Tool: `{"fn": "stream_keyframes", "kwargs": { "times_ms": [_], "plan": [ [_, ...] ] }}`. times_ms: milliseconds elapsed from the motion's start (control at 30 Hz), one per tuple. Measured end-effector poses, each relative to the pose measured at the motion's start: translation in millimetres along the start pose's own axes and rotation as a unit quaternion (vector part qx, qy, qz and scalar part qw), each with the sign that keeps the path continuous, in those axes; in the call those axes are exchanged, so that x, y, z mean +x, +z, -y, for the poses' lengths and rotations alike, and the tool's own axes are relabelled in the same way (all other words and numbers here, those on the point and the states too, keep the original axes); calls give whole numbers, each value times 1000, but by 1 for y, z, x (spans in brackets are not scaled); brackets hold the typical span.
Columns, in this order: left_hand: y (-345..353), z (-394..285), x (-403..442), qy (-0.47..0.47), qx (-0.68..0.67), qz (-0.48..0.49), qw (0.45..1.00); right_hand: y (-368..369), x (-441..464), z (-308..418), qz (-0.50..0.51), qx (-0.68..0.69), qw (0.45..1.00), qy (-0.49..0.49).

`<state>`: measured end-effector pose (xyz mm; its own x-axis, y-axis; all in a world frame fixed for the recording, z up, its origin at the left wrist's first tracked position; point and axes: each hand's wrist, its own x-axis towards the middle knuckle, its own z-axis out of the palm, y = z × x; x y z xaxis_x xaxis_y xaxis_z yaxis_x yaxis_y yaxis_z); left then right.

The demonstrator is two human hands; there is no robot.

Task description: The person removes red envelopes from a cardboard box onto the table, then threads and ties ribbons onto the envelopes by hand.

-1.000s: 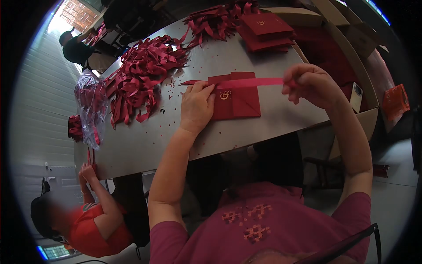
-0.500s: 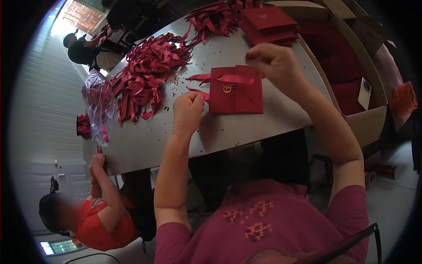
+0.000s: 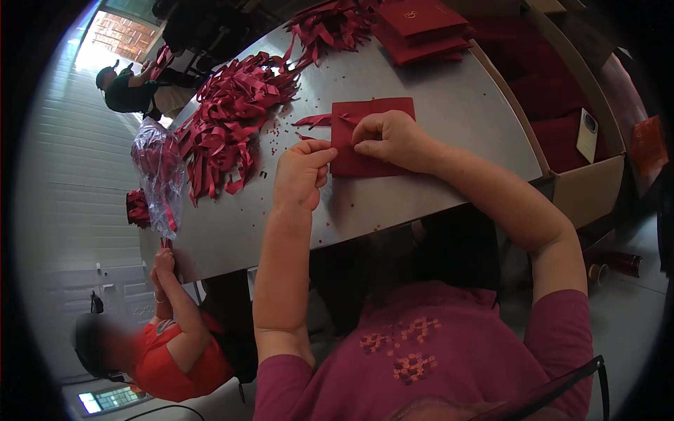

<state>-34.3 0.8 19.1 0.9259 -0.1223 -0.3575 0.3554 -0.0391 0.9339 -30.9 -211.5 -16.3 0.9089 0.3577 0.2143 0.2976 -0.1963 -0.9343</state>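
Observation:
A dark red paper bag [image 3: 365,165] lies flat on the metal table, with red ribbon [image 3: 314,121] reaching out from its left side. At the bag's left edge my left hand [image 3: 303,172] is closed, thumb and forefinger pinched together; whatever is between them is too small to make out. My right hand [image 3: 401,140] lies over the bag's middle and hides part of it. Its fingers are curled into a pinch close to the bag's front, and what they hold, if anything, is hidden.
A heap of red ribbons [image 3: 228,119] covers the table's left side, with a clear plastic bag [image 3: 158,165] beside it. Stacked red bags [image 3: 421,31] lie at the back. A cardboard box [image 3: 586,188] holding a phone [image 3: 587,137] stands right. A co-worker [image 3: 179,358] sits left.
My right hand has come down and left from above the table onto the bag. My left hand has gone from a fist to a fingertip pinch by the bag's edge.

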Motion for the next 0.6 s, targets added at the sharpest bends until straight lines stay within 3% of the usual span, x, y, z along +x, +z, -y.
{"fn": "stream_keyframes", "kwargs": {
  "times_ms": [100, 367, 600],
  "plan": [
    [4, 0, 0, -28, -64, -22, 997, -3, -2, 1, 0, 15, 1000, 18],
    [-1, -7, 1, -64, -152, 56, 985, -5, -1, -5, 14, -6, 1000, 2],
    [-1, -8, 5, -44, -113, 86, 989, -6, 1, -4, 41, 28, 999, 20]
  ]
}}
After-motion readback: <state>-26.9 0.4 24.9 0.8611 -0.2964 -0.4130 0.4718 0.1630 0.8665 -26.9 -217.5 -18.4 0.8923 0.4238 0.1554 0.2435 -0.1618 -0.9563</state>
